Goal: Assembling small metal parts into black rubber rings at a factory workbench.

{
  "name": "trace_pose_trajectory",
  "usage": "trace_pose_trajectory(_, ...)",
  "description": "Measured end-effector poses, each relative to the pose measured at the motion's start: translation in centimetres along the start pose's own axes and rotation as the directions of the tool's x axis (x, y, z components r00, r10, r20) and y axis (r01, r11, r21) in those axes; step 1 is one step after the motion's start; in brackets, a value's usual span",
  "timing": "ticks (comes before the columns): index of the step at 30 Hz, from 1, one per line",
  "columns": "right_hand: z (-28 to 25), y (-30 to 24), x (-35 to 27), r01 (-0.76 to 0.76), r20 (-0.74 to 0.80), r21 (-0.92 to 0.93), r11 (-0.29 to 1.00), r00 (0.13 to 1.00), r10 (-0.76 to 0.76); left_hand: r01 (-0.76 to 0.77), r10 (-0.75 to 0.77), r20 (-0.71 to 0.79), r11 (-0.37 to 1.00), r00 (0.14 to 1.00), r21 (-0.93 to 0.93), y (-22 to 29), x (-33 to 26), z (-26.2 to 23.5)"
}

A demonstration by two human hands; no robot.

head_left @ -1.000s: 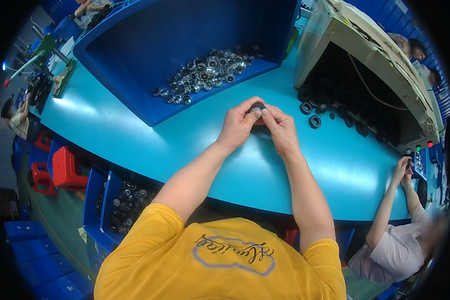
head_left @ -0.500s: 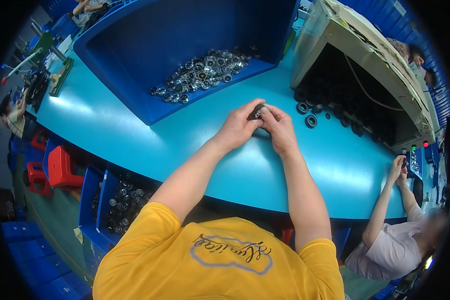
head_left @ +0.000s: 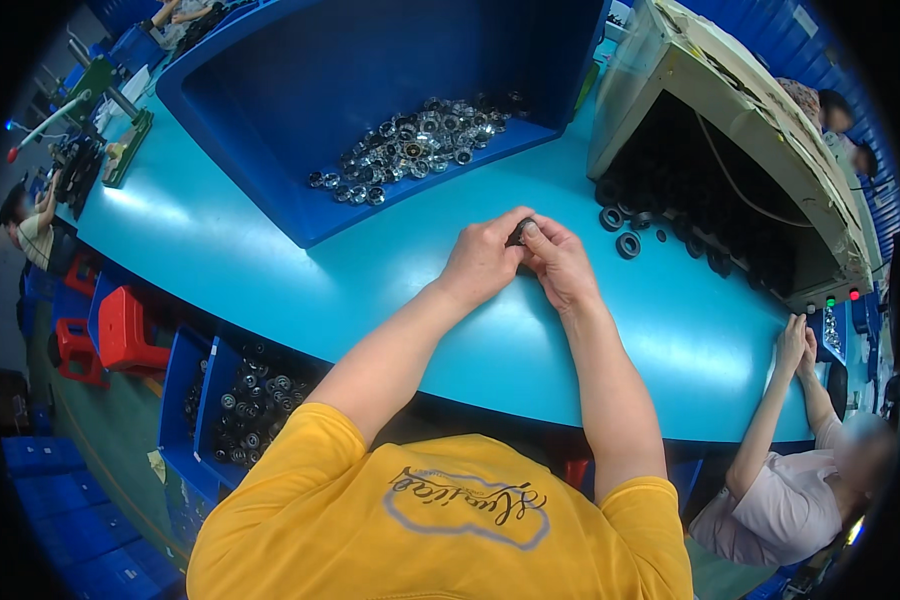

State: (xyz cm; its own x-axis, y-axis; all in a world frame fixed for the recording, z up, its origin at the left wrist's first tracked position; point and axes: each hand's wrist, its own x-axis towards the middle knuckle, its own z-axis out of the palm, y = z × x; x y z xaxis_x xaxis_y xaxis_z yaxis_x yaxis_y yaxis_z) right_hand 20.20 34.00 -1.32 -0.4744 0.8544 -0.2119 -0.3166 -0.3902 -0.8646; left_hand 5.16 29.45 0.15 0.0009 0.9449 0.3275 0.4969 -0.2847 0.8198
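Between both hands, over the middle of the table, is a small wheel [head_left: 518, 233] with a black tyre, mostly covered by my fingers. My left hand [head_left: 483, 262] is closed round its left side. From the right, my right hand [head_left: 561, 264] grips it with the thumb pressed on top. Shiny silver wheel hubs [head_left: 415, 150] lie heaped in a big blue bin [head_left: 270, 185], which rests tipped on its side beyond my hands. Nearest on the right are loose black rubber tyres [head_left: 627, 245], spilling out of a cream box-shaped housing [head_left: 630, 110].
The blue table [head_left: 370, 310] curves across in front of me. A green hand press [head_left: 130, 145] stands at its far left. Red stools [head_left: 125, 330] and a blue crate [head_left: 206, 425] of wheel parts sit below the left edge. A co-worker [head_left: 770, 500] works at the right.
My fingers have closed further over the wheel, so its silver middle shows less. The view has shifted slightly. The co-worker's hands at the right have changed position a little.
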Motion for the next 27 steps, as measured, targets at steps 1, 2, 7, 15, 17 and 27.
trace_pose_trajectory(1,0.4,0.1,-0.1,0.004,-0.023,0.001,1.000,1.000,-0.004,-0.014,0.015,-0.031,1.000,0.999,0.028,-0.1,-0.1,0.2)
trace_pose_trajectory(2,0.6,0.2,-0.2,0.007,-0.046,0.000,1.000,0.999,-0.007,-0.025,0.028,-0.053,0.998,0.998,0.053,-0.3,-0.2,0.3)
trace_pose_trajectory(7,0.8,0.5,-0.2,-0.008,-0.049,0.034,0.999,0.999,0.009,-0.044,0.081,-0.145,0.969,0.986,0.242,-0.4,-0.9,1.3)
trace_pose_trajectory(15,0.3,-0.6,-0.2,-0.037,0.022,0.129,0.991,0.999,0.035,0.037,-0.055,-0.091,0.980,0.994,-0.195,-0.4,0.2,0.9)
trace_pose_trajectory(17,-0.2,0.1,0.2,-0.020,0.012,0.115,0.993,1.000,0.019,0.027,-0.046,-0.096,0.981,0.994,-0.191,-0.6,0.0,1.1)
trace_pose_trajectory(27,1.4,1.1,-0.1,0.085,-0.062,0.137,0.987,0.995,-0.078,-0.106,0.141,-0.268,0.984,0.953,0.140,-0.5,-1.0,1.8)
